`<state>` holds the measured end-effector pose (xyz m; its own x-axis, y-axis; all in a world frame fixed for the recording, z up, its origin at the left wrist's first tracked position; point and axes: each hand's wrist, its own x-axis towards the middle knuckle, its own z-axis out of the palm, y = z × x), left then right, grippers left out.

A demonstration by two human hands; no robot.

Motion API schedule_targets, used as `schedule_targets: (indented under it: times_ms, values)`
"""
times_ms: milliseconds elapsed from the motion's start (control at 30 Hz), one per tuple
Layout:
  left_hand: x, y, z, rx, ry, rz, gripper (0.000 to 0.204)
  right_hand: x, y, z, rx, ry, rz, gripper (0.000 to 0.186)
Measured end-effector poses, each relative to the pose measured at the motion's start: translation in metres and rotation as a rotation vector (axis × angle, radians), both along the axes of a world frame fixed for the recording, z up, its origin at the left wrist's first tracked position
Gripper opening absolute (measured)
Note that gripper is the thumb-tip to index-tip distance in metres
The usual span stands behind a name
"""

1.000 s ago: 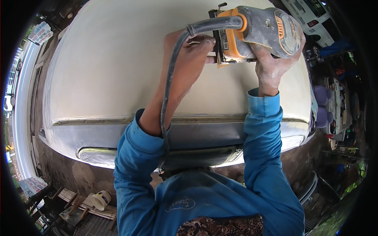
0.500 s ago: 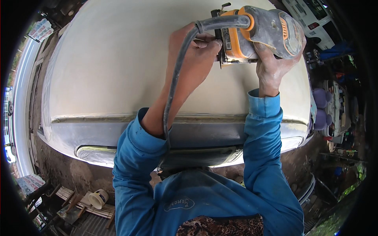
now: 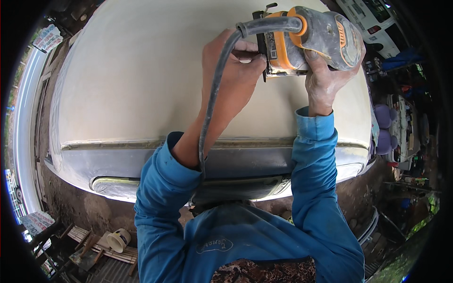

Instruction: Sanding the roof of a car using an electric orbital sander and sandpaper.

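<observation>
Sander (image 3: 317,37), right hand (image 3: 324,84) around it, left hand (image 3: 236,78) at its left edge

Support: pale cream car panel (image 3: 137,89), broad, gently domed; narrow groove (image 3: 255,143) across its near end, dull grey strip (image 3: 250,162) below. Sander (image 3: 325,37) over far right part; contact with panel unclear. Lower left: wooden slats (image 3: 123,256) bearing tilted white bucket (image 3: 114,242), wood pieces (image 3: 99,255) alongside.

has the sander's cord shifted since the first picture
Yes, the cord has shifted slightly right near its top, judged against the groove along the pale panel.
</observation>
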<state>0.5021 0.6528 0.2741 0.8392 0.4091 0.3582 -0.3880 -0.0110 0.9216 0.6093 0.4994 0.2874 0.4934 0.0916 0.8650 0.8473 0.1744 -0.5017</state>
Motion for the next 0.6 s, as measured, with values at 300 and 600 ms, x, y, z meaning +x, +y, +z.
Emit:
schedule_targets:
  times_ms: [300,600]
  values:
    - [0.007,-0.005,-0.015,-0.400,0.029,-0.129,0.031,-0.006,0.004,0.004,0.069,0.038,0.005,0.085]
    - [0.003,-0.004,-0.006,-0.272,0.113,-0.176,0.031,-0.009,0.009,0.003,0.057,0.027,-0.050,0.087]
